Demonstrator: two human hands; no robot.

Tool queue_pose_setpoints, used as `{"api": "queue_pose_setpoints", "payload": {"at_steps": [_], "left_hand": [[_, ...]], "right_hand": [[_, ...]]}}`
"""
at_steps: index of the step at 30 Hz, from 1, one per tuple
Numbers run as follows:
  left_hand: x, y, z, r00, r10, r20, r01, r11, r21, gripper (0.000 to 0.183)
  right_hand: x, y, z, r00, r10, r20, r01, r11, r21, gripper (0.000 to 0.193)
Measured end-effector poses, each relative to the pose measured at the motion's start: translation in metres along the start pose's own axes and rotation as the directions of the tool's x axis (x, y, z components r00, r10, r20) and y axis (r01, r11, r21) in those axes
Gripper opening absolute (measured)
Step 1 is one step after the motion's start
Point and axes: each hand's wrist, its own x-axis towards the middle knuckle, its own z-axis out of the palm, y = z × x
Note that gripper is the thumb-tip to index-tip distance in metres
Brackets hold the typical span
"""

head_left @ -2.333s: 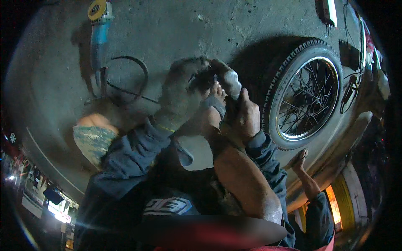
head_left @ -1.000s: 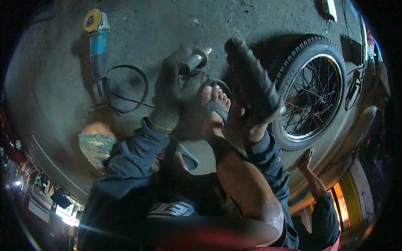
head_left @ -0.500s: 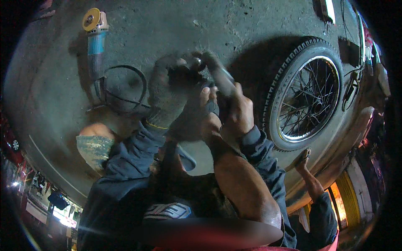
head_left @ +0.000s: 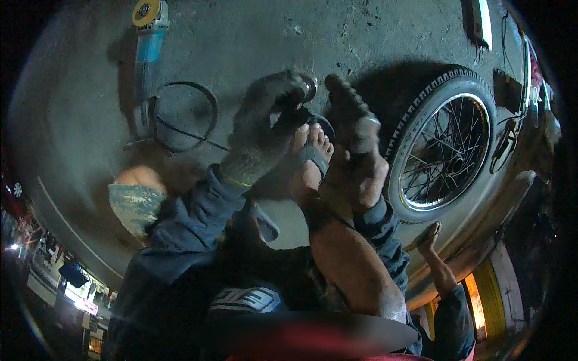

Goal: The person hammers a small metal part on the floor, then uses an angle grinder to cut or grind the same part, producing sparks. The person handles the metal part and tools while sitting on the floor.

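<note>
My left hand (head_left: pixel 256 123), in a dark knit glove, is closed around a dark part whose shape is mostly hidden. A round metal rim (head_left: pixel 310 88) shows at its fingertips. My right hand (head_left: pixel 366 177) grips a dark, ridged tool (head_left: pixel 348 102) that points up and leftward; blur hides its kind. A gap lies between this tool and the metal rim. Just below both, my sandalled foot (head_left: pixel 310 153) rests on the floor, with a curved rim (head_left: pixel 326 125) of something round beside the toes.
A spoked wheel with a knobbly tyre (head_left: pixel 442 144) lies at the right. An angle grinder (head_left: pixel 149 51) with a yellow disc is at the upper left, its cable (head_left: pixel 215 114) looped beside it. Another person's foot (head_left: pixel 430 236) shows at the lower right.
My right hand has moved rightward with the tool, away from the part in my left hand. My left hand has shifted slightly right in view, and its metal rim now shows more plainly.
</note>
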Motion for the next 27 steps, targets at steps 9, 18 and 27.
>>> {"api": "queue_pose_setpoints", "payload": {"at_steps": [9, 18, 27], "left_hand": [[-0.005, -0.016, 0.005, 0.992, -0.104, 0.066, 0.112, 0.987, -0.115, 0.052], [-0.001, 0.006, -0.001, 0.976, 0.178, 0.126, -0.21, 0.926, 0.313, 0.045], [-0.002, 0.006, 0.002, 0.97, 0.224, 0.095, -0.243, 0.876, 0.418, 0.042]], "right_hand": [[-0.004, -0.002, 0.003, 0.985, 0.138, 0.103, -0.136, 0.99, -0.024, 0.032], [-0.008, -0.001, -0.003, 0.988, 0.001, 0.156, -0.007, 0.999, 0.035, 0.035], [-0.011, 0.003, 0.0, 0.976, -0.213, 0.034, 0.212, 0.919, -0.331, 0.03]]}}
